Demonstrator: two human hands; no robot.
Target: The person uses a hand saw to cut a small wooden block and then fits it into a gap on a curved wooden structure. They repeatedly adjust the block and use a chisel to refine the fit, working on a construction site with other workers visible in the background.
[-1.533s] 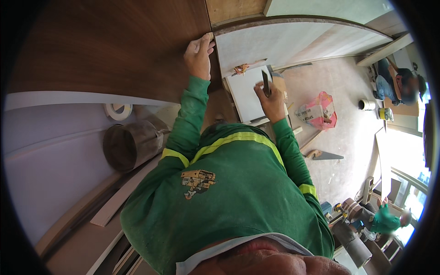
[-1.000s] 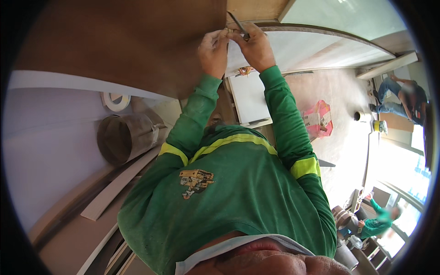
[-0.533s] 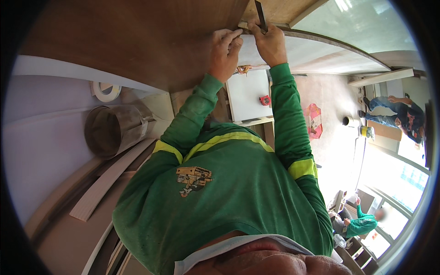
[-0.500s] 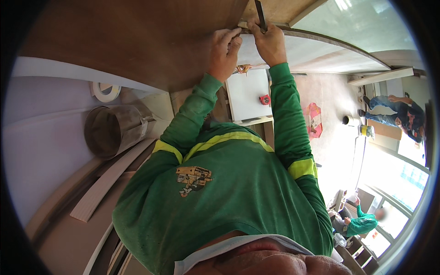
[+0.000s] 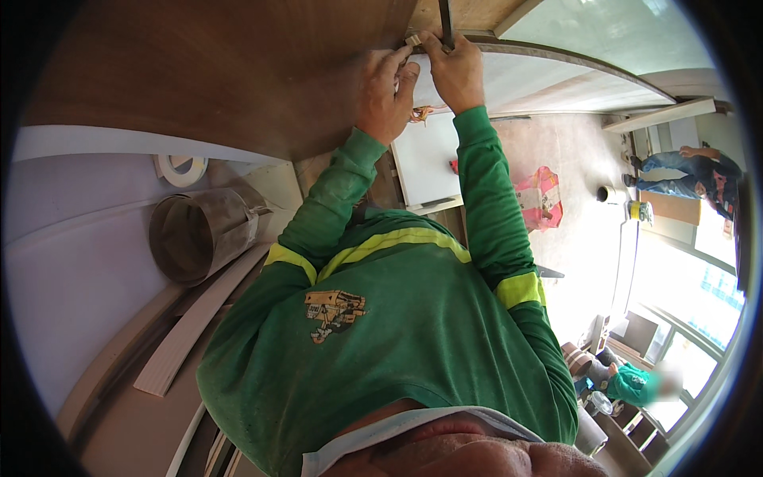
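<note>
Both my hands are raised at the edge of a large brown wooden panel [image 5: 262, 67]. My right hand [image 5: 458, 75] is closed around a dark, flat, bar-like tool [image 5: 446, 20], which points up and away from me. A small pale wood piece [image 5: 412, 40] sits at the panel edge, right by my right fingertips. Just left of it, my left hand [image 5: 385, 95] has its fingers curled and its fingertips close to that piece. What the left fingers pinch, if anything, is hidden.
A curved board edge [image 5: 588, 70] runs right from my hands. Below lie a white board [image 5: 429, 163] and a pink bag [image 5: 540, 199]. At left are a brown cylinder [image 5: 203, 234], a tape roll [image 5: 183, 168] and long strips [image 5: 199, 318]. Two people [image 5: 632, 381] are at the right.
My right hand has shifted slightly left, nearer my left hand, and the dark tool stands more upright. My right arm now covers most of the red object on the white board.
</note>
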